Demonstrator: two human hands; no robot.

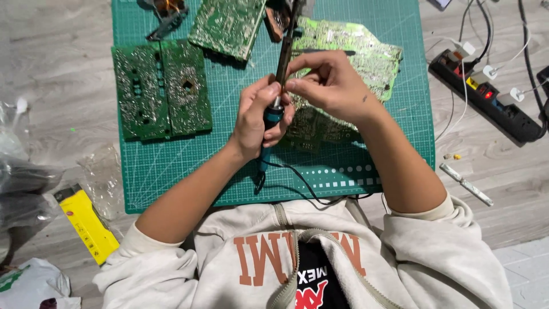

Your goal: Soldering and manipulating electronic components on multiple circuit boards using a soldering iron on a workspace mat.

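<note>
Left hand has its grip clamped round the soldering iron handle, held upright over the green cutting mat. Right hand has its fingertips pinched together on the iron's shaft, just above the left. Under both sits a light green circuit board. Further out are more darker boards, and a black power strip lies off right on the floor.

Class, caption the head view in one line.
Both hands, left and right, hold a soldering iron over circuit boards.
</note>
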